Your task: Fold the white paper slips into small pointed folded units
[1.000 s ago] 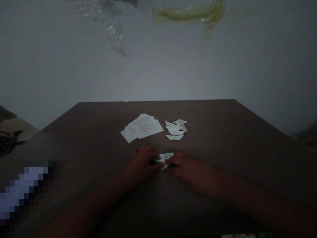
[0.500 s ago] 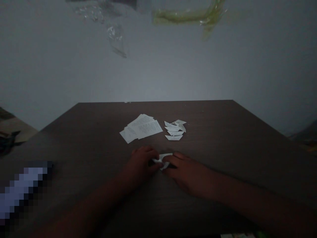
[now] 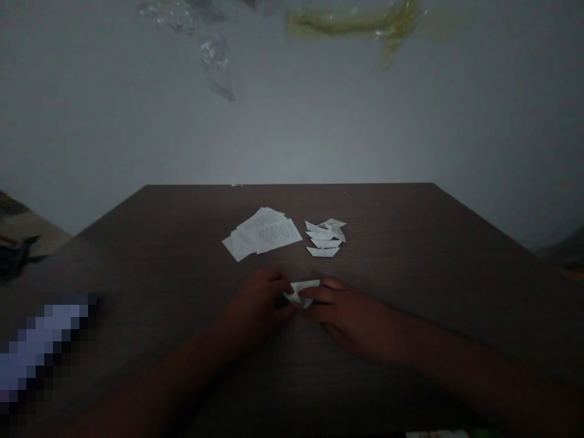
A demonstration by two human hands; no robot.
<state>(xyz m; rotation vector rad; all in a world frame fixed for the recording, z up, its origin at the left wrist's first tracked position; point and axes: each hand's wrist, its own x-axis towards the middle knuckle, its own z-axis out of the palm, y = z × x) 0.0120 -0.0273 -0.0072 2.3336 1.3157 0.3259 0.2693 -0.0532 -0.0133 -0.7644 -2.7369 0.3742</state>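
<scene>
Both my hands rest on a dark wooden table (image 3: 410, 243) and pinch one small white piece of paper (image 3: 303, 291) between them. My left hand (image 3: 261, 303) grips its left side with curled fingers. My right hand (image 3: 349, 313) holds its right side, thumb and forefinger pressed on it. Just beyond lie a fanned stack of printed paper slips (image 3: 262, 233) and, to its right, a small pile of folded paper pieces (image 3: 325, 237).
A pixelated blurred patch (image 3: 43, 347) covers the table's near left. A pale wall (image 3: 292, 121) rises behind the table, with clear and yellowish plastic (image 3: 347, 21) hanging at the top. Dim clutter (image 3: 18, 249) sits off the table's left edge.
My hands have stayed in place, with only small finger shifts on the paper piece. The view has nudged slightly.
</scene>
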